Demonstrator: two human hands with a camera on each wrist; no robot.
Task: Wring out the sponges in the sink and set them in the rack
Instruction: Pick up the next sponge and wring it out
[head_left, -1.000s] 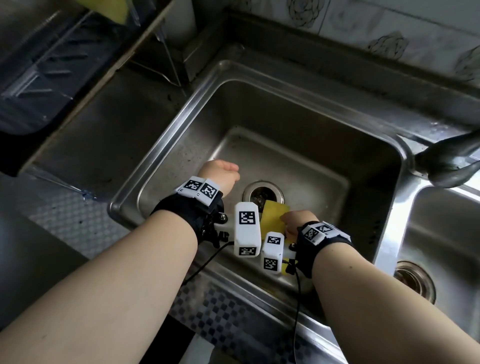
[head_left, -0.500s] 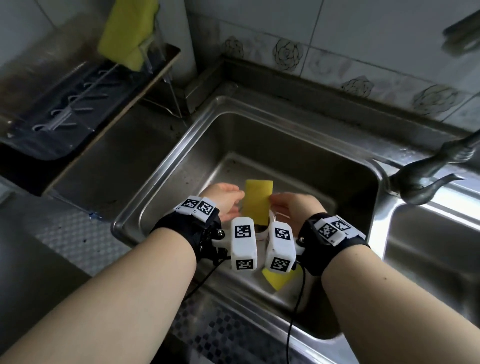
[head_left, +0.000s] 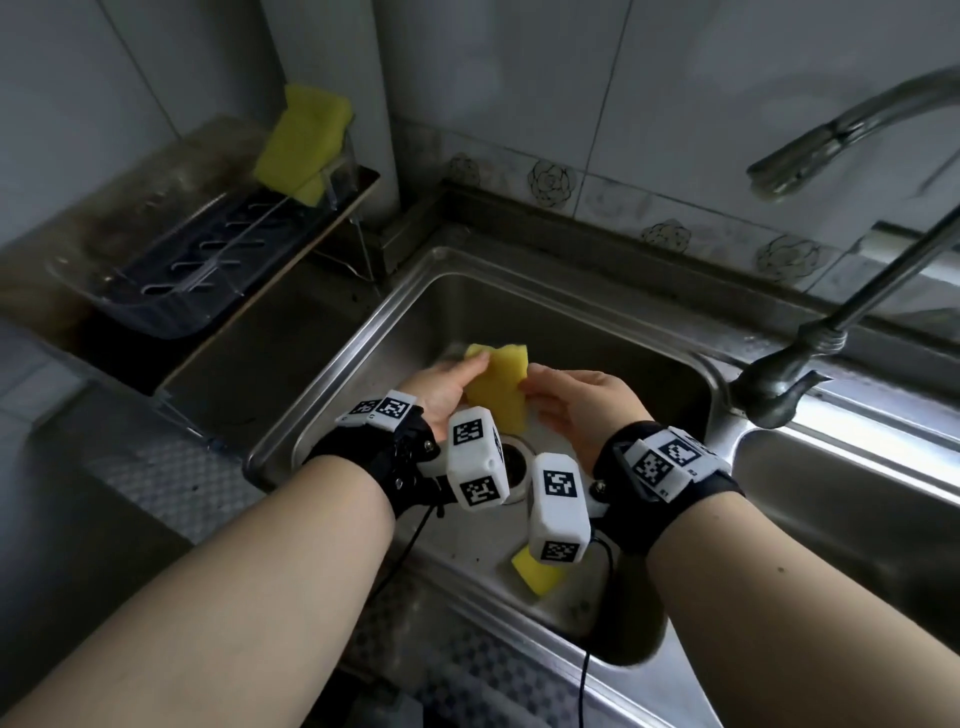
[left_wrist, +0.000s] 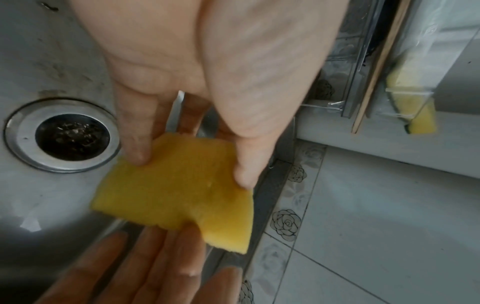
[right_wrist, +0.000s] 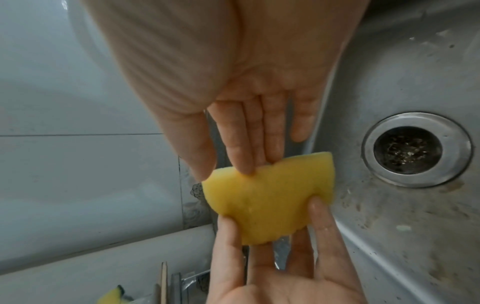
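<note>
Above the sink (head_left: 613, 332) I hold a yellow sponge (head_left: 498, 387) upright between both hands. My left hand (head_left: 475, 366) pinches its left side, thumb on the near face and fingers behind; the left wrist view shows this grip on the sponge (left_wrist: 176, 189). My right hand (head_left: 532, 384) pinches the opposite edge with nearly straight fingers, as the right wrist view shows on the sponge (right_wrist: 270, 197). A second yellow sponge (head_left: 535, 571) lies on the sink floor, partly hidden by my right wrist camera. More yellow sponges (head_left: 304, 140) stand in the clear rack (head_left: 171, 270).
The drain (head_left: 514, 462) sits below my hands. A metal tap (head_left: 789, 374) rises at the right, its spout (head_left: 852, 130) overhead. A second basin (head_left: 857, 509) lies to the right. The rack stands on the counter at the left, against the tiled wall.
My right hand lifted the sponge off the sink floor, and my left hand came across and took its other side. Both hands and the sponge have risen; the head view tilted up.
</note>
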